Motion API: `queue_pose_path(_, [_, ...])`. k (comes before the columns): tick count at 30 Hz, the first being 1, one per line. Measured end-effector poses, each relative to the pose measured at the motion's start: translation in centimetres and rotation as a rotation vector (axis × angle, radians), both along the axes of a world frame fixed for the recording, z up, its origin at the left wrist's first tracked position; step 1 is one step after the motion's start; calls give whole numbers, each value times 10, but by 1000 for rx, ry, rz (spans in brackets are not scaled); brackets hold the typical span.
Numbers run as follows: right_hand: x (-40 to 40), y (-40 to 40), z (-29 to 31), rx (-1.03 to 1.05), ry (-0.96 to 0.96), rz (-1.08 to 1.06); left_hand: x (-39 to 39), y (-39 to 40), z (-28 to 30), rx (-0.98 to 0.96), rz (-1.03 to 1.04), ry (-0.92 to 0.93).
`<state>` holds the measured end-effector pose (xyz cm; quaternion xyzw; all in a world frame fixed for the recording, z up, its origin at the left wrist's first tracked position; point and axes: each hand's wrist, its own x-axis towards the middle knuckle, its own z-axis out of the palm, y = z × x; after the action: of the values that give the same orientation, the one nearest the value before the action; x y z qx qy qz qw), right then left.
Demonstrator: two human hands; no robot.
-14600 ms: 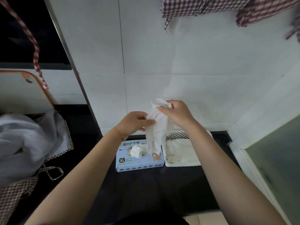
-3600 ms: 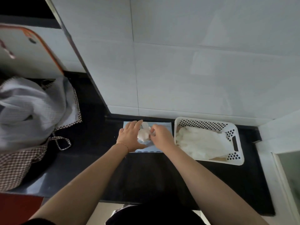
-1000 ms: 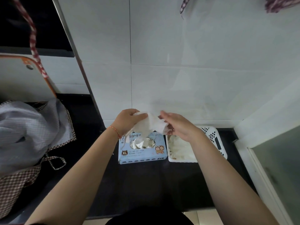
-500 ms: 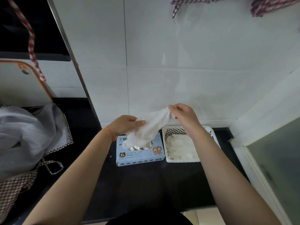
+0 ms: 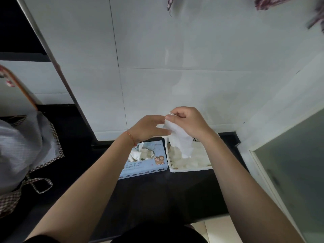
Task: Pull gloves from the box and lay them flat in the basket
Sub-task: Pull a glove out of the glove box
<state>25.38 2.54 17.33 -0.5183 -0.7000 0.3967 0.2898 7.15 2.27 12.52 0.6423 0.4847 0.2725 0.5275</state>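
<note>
A white glove (image 5: 180, 138) hangs in the air above the white basket (image 5: 189, 169). My right hand (image 5: 188, 122) pinches its top edge between thumb and curled fingers. My left hand (image 5: 149, 128) is just left of it, its fingers stretched toward the glove and touching its side. The light-blue glove box (image 5: 145, 162) lies on the dark counter left of the basket, with crumpled white gloves sticking out of its opening. More white gloves lie flat inside the basket, partly hidden by my right wrist.
White tiled wall stands right behind box and basket. A grey cloth with checked trim (image 5: 21, 151) is heaped at the left on the counter. Checked fabric (image 5: 273, 2) hangs at top right. A frosted glass panel (image 5: 294, 169) borders the right side.
The glove was stretched sideways between both hands; now it hangs straight down from my right hand over the basket, and my left hand has let go of its lower end and moved up beside it.
</note>
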Motion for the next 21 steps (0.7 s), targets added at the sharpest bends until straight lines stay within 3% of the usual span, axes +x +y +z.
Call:
queue_pose_path(6, [36,9,-1,-101,140,-257,13,9,-14,-220,-112,39])
queue_pose_path(10, [69,16,-28,-308,134,-379,7,14,-34,-395,-171,-107])
queue_pose_path(13, [88,16,-51,-495,179,-286,6,21,-48,-471,-160,-127])
queue_pose_path(18, [114,24,-78,-668,464,-137,8,34,-61,-570,-114,0])
queue_pose_path(21, [126,34,-91,-776,518,-10,16,46,-58,-565,-117,137])
